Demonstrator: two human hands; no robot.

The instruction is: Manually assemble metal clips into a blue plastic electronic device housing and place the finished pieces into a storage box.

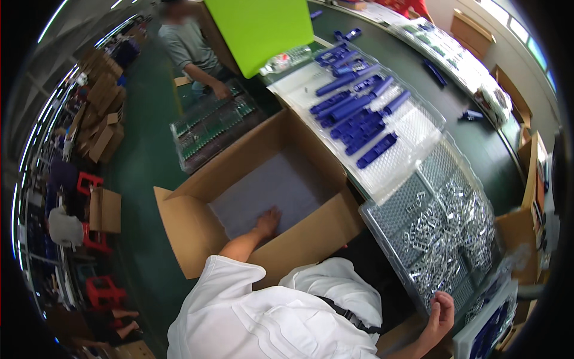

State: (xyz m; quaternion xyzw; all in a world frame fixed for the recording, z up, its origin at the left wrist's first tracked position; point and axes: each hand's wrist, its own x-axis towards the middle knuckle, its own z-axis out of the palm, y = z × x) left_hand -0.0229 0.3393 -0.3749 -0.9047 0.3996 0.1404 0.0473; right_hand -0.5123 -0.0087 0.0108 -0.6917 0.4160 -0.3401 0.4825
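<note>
Fingers of the left hand (268, 222) reach down, loosely spread, to the grey sheet (269, 185) lining an open cardboard box (311, 236); whether they grip it, an onlooker cannot tell. The right hand (441, 316), fingers curled with tips close together, hangs at the near edge of a tray (391, 221) heaped with silver metal pieces (445, 239); any piece in its grasp is too small to make out. The step appears to be handwork at box and tray together; the next move calls for fingertip care, the pieces lying jumbled. Beyond lie blue plastic parts (359, 125).
</note>
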